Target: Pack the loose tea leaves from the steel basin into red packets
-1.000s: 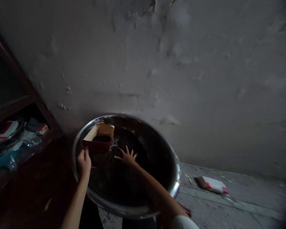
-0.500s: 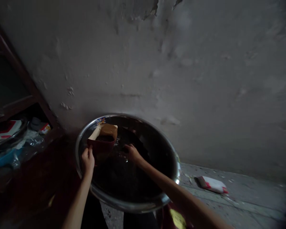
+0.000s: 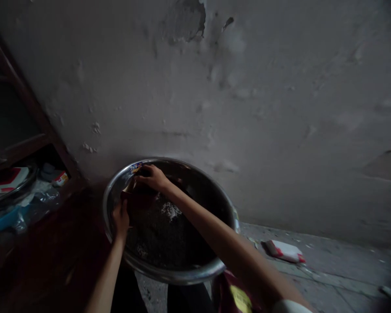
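Observation:
A wide metal basin (image 3: 169, 278) holds dark loose material (image 3: 163, 237) with a whitish patch in it. Inside, at its left, a dark red bag (image 3: 140, 201) with a pale inner rim stands with its mouth upward. My left hand (image 3: 120, 219) grips the bag's near left side, thumb up along it. Over the bag's mouth, my right hand (image 3: 154, 177) has its fingers bent down. It covers most of the opening, and what its fingers hold, if anything, is hidden.
The basin stands against a peeling grey wall (image 3: 263, 108). A red-and-white packet (image 3: 285, 251) lies on the floor to the right. Below the basin is a dark red package with a yellow label (image 3: 241, 300). At left, a wooden cabinet (image 3: 35, 143) stands near plastic bags and a blue basin (image 3: 6, 221).
My right hand has moved from the dark material in the basin up and left to the bag's mouth. My left hand has stayed on the bag. The view has shifted slightly.

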A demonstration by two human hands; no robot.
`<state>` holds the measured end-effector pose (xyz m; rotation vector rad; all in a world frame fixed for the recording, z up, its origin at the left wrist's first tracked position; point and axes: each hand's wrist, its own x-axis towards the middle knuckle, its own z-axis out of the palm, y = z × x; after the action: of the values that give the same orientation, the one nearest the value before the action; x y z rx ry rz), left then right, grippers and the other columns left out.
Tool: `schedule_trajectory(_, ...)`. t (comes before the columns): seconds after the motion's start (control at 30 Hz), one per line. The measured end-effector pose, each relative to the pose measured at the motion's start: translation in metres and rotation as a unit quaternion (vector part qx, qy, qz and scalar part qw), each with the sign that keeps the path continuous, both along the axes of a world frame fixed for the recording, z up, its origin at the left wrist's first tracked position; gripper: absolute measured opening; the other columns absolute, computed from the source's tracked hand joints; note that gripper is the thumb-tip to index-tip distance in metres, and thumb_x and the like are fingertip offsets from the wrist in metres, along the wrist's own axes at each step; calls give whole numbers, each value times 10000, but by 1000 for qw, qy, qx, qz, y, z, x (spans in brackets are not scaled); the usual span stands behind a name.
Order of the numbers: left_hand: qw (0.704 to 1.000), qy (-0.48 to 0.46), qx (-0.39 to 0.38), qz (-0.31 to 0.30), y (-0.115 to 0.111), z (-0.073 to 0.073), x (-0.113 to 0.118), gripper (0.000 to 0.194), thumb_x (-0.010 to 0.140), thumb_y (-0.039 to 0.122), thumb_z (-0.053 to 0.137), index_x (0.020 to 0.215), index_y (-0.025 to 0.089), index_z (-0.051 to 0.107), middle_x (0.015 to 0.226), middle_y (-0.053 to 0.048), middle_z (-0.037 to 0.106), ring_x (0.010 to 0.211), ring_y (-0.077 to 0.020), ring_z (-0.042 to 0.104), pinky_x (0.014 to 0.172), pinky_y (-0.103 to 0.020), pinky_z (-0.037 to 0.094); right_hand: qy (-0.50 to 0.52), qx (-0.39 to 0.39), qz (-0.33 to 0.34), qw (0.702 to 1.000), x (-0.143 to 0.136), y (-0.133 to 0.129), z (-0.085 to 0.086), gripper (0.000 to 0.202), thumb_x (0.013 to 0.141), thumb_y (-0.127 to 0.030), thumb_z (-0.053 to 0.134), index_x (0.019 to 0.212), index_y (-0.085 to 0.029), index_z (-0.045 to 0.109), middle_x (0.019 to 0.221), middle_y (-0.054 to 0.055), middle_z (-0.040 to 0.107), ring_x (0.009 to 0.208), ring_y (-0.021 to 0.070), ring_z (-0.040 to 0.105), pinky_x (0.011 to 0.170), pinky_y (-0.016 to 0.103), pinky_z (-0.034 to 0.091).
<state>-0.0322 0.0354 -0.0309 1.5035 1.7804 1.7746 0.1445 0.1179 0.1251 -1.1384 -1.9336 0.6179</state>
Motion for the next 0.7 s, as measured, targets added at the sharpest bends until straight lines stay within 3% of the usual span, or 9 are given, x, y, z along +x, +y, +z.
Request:
schedule_trajectory(0.17,1000,-12,17,19,2,-3,-1,494,949,512,475,1248,170,671,1319,-132,664,1259,-274,601,1098,-416,449,59,-43,4,997,-14,4,-3,370,755,-358,786,1100,-234,732,1128,68,701,1061,255,651,964,413,509)
schedule_trajectory(0.4,999,-36,-16,19,2,-2,-2,534,916,589,484,1112,156,727,1099,-154,749,1034,-298,701,892,-404,558,118,-67,14,991,-9,5,-13,424,716,-372,795,1093,-195,716,1139,72,695,1069,239,638,997,417,487)
schedule_trajectory(0.5,999,-33,-17,24,3,-4,-3,518,913,589,487,1102,171,729,1101,-145,749,1035,-292,698,895,-395,553,138,-55,30,988,-9,8,-18,423,716,-375,783,1081,-175,711,1098,71,699,1044,229,635,988,406,484)
schedule_trajectory(0.6,999,-22,-9,30,3,-3,-3,505,911,590,480,1056,178,733,1068,-139,754,1004,-283,701,877,-386,549,163,-42,50,984,-6,11,-16,366,726,-371,759,1034,-180,711,1024,47,710,995,213,637,961,388,492)
schedule_trajectory(0.7,999,2,-13,35,1,1,-4,485,909,596,471,935,189,734,879,-112,756,830,-258,700,746,-356,543,193,-25,50,980,5,11,-8,326,716,-394,755,969,-194,710,978,29,712,961,201,635,931,362,500)
